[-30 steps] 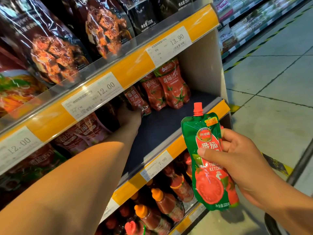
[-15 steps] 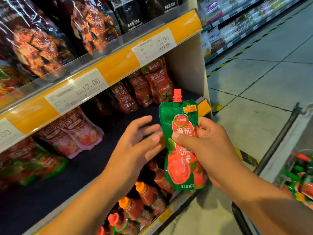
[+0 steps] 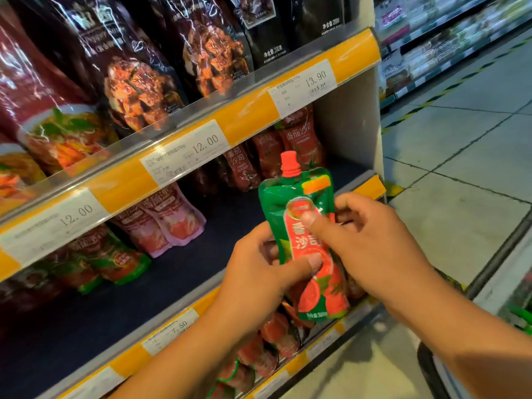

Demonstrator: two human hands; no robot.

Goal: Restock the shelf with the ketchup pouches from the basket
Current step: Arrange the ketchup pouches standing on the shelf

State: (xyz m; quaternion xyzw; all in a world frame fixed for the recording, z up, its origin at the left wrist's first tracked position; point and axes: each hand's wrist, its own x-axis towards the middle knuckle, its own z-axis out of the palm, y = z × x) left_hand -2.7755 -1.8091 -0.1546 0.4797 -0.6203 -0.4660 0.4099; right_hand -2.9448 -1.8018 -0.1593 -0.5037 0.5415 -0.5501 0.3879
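Before shelf [image 3: 201, 272]; both hands [image 3: 311, 266] pinch upright ketchup pouch [image 3: 302, 208]

Left hand [image 3: 259, 272] withdrew from dark shelf deck [image 3: 230, 226], closed thumb and fingers on lower left edge of green, red-capped ketchup pouch [image 3: 305, 234]. Right hand [image 3: 365, 240] regripped higher, thumb across label. Pouch carried leftward before shelf.

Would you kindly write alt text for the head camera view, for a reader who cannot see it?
Both hands, left hand and right hand, hold a green ketchup pouch with a red cap upright in front of a dark shop shelf. More red pouches stand at the shelf's back, under yellow price rails with tags reading 12.00 and 13.90.
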